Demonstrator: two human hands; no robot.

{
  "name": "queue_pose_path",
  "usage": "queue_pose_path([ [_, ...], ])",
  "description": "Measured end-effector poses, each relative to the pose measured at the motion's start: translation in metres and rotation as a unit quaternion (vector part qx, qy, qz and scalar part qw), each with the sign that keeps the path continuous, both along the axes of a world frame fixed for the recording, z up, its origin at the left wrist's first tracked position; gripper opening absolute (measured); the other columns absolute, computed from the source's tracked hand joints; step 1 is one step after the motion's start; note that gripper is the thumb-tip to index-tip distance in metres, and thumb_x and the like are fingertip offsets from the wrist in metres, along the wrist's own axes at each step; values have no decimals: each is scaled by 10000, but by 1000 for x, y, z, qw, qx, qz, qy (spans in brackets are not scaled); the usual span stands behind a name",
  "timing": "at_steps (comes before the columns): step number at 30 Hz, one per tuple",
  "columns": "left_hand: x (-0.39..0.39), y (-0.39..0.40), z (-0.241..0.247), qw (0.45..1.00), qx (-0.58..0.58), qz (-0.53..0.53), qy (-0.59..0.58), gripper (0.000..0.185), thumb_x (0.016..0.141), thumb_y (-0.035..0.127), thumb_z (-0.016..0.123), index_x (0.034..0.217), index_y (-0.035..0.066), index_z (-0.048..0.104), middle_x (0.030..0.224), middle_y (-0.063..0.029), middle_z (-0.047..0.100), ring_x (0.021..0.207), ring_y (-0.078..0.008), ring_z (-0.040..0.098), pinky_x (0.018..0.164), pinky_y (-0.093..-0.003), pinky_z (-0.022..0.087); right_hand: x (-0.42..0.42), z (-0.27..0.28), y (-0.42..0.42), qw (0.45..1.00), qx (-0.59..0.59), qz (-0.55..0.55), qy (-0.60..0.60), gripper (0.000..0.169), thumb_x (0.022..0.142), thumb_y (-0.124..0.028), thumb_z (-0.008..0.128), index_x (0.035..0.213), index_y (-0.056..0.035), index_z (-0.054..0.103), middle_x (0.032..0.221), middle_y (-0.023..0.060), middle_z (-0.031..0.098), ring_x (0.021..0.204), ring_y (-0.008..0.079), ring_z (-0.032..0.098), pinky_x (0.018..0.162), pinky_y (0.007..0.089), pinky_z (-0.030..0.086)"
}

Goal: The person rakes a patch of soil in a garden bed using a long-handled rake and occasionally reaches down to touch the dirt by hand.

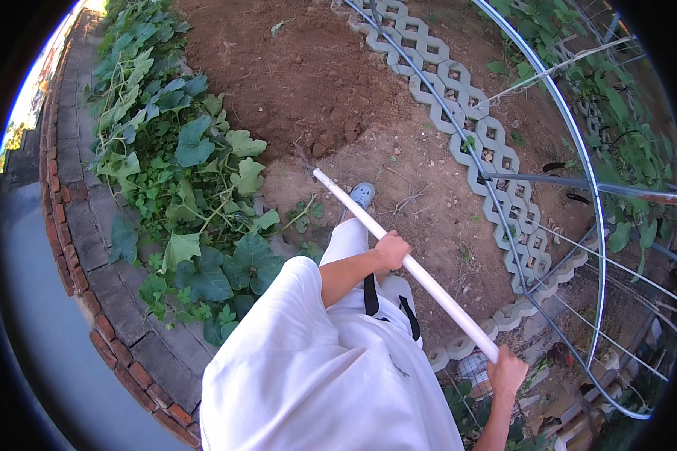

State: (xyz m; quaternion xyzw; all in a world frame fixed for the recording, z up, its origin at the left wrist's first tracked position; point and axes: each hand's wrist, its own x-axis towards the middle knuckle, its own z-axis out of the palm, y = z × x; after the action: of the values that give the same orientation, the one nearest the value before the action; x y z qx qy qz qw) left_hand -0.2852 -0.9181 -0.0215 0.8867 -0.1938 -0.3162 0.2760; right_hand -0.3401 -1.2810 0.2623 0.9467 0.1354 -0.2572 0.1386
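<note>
A long pale pole (434, 290) of a garden tool slants across the view in front of my body. My left hand (394, 250) grips it about midway, and my right hand (508, 369) is closed around its end at the lower right. The dark metal head (307, 163) at the far end rests at the border between loose, turned brown soil (293, 73) and lighter, flatter ground (429, 208). Its exact shape is hard to make out. My foot in a grey-blue clog (363, 194) stands on the lighter ground just beside the pole.
Large-leaved vines (194, 141) spread along the left, beside a block path (90, 225) edged with red bricks (107, 332). Interlocking grey pavers (454, 107) line the right. A curved metal tube frame (584, 152) with strings and climbing plants (620, 107) arches over that side.
</note>
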Motion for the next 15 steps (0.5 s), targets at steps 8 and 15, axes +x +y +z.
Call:
queue_pose_path([
  [8, 24, -66, 31, 984, -78, -147, 71, 195, 669, 164, 696, 849, 102, 739, 839, -140, 710, 868, -318, 690, 765, -429, 538, -7, 64, -41, 931, -8, -275, 240, 295, 585, -229, 746, 799, -36, 684, 785, 215, 682, 770, 401, 672, 734, 468, 551],
  [15, 47, 25, -34, 999, 4, 32, -14, 110, 665, 217, 729, 760, 166, 709, 791, -59, 694, 866, -240, 674, 885, -383, 409, 44, -18, 57, 994, -66, -2, 82, 325, 645, -213, 783, 855, -73, 578, 775, 155, 686, 724, 345, 690, 649, 446, 557],
])
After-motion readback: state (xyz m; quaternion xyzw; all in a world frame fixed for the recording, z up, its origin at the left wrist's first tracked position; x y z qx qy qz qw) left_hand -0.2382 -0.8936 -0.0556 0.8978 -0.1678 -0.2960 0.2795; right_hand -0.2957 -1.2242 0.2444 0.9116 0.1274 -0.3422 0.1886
